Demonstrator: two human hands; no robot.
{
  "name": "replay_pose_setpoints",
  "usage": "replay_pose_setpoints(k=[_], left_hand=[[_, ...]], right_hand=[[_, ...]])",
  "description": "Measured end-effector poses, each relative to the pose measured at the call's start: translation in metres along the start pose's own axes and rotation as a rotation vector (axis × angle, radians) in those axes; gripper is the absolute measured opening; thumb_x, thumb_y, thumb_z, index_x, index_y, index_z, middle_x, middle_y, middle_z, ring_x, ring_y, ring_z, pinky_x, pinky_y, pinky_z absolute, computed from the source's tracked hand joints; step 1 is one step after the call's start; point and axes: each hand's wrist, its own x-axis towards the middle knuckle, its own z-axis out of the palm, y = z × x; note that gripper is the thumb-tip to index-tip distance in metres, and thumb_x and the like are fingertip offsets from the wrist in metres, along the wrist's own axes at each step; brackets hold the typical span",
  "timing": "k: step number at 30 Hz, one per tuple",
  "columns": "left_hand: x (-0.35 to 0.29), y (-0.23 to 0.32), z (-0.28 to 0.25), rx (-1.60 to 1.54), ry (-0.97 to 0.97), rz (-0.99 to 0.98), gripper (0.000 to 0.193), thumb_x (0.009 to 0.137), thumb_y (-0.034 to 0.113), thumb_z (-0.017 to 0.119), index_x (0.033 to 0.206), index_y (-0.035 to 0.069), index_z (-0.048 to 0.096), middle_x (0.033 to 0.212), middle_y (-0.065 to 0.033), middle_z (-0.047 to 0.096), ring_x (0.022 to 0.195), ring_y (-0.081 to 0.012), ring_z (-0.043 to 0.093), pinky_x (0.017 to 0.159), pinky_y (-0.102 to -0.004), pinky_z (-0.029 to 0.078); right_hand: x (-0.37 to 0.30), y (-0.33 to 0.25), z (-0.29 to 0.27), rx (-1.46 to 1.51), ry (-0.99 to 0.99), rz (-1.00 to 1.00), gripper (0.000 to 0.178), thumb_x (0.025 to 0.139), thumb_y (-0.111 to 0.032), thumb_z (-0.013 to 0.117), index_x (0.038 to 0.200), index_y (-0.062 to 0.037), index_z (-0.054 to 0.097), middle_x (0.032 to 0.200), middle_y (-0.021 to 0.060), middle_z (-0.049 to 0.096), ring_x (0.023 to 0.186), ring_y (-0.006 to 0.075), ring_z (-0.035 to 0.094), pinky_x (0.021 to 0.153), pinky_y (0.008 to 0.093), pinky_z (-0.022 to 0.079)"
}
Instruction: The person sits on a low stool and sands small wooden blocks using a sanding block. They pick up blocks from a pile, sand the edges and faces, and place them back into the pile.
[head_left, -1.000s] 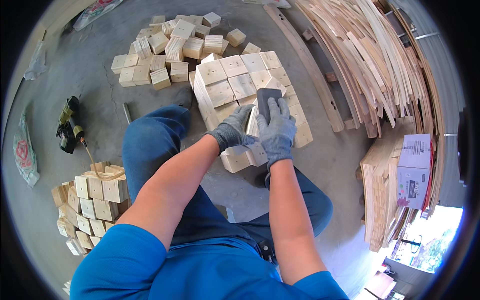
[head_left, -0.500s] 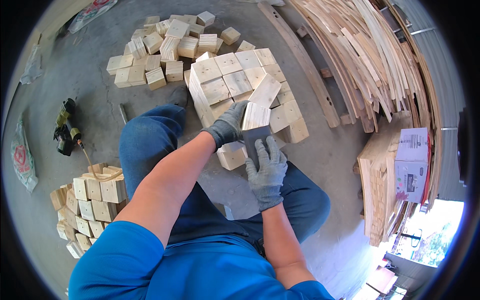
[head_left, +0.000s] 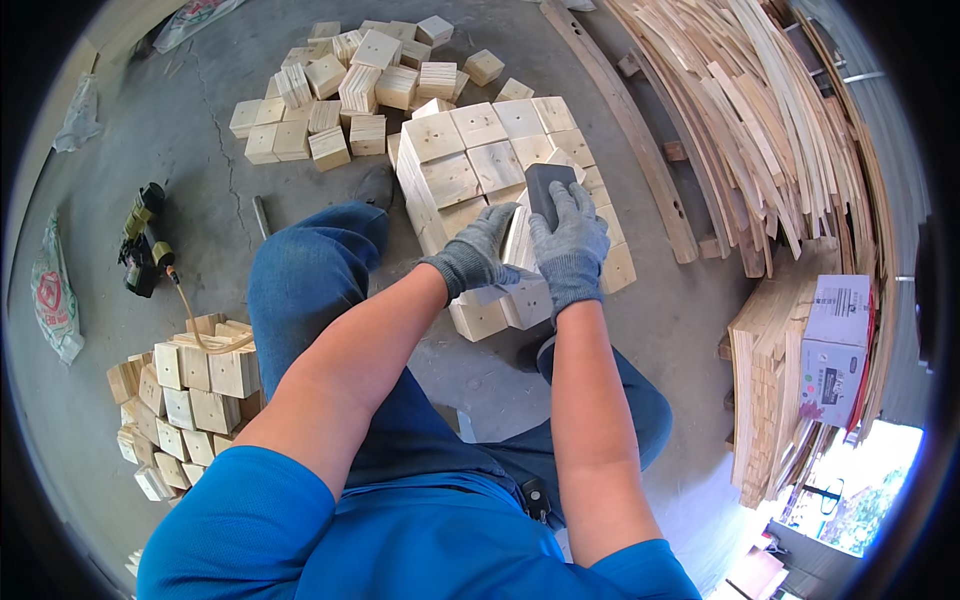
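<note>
In my gloved left hand (head_left: 478, 248) is a pale wooden block (head_left: 517, 238), gripped by its side and tilted. My gloved right hand (head_left: 573, 242) is wrapped over a dark grey sanding block (head_left: 546, 186), which lies against the upper part of that wooden block. Both hands are over the near right part of a stack of square wooden blocks (head_left: 448, 180) set close together in rows. The palms and part of the held wooden block are hidden by the gloves.
Loose wooden blocks (head_left: 395, 87) lie heaped on the floor beyond the stack. More blocks (head_left: 214, 370) are piled by my left knee, near a green and black power tool (head_left: 146, 240) with a hose. Long wooden strips (head_left: 730, 120) and a cardboard box (head_left: 838, 325) are at right.
My right hand has pushed the sanding block away from me, up along the wooden block. My left hand keeps its grip, the block now more tilted. The whole view has shifted slightly.
</note>
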Motion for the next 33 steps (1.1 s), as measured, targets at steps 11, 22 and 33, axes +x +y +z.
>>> replay_pose_setpoints(k=[11,22,33], left_hand=[[0.003,0.009,-0.004,-0.075,-0.014,0.007,0.12,0.064,0.037,0.102,0.16,0.006,0.038,0.157,-0.0234,0.046,0.149,-0.0398,0.045,0.126,-0.0408,0.038],[0.003,-0.003,0.004,-0.014,0.045,0.05,0.119,0.064,0.038,0.102,0.16,0.007,0.04,0.155,-0.0234,0.048,0.147,-0.0408,0.047,0.124,-0.0433,0.04],[0.0,0.011,-0.002,-0.017,0.003,-0.025,0.116,0.067,0.034,0.1,0.161,0.006,0.039,0.157,-0.0249,0.047,0.147,-0.0419,0.048,0.124,-0.0431,0.042]], right_hand=[[-0.133,0.01,-0.004,0.082,0.103,-0.144,0.064,0.091,-0.034,0.081,0.149,-0.0131,0.065,0.159,0.0185,0.054,0.135,0.0448,0.055,0.114,0.0572,0.043],[-0.12,0.021,-0.001,0.125,0.119,-0.17,0.063,0.088,-0.031,0.082,0.146,-0.0152,0.067,0.158,0.0165,0.054,0.132,0.0456,0.055,0.112,0.058,0.044],[-0.02,0.027,0.001,0.104,0.089,-0.025,0.061,0.089,-0.027,0.082,0.146,-0.0139,0.067,0.158,0.0157,0.057,0.134,0.0431,0.057,0.114,0.0509,0.048]])
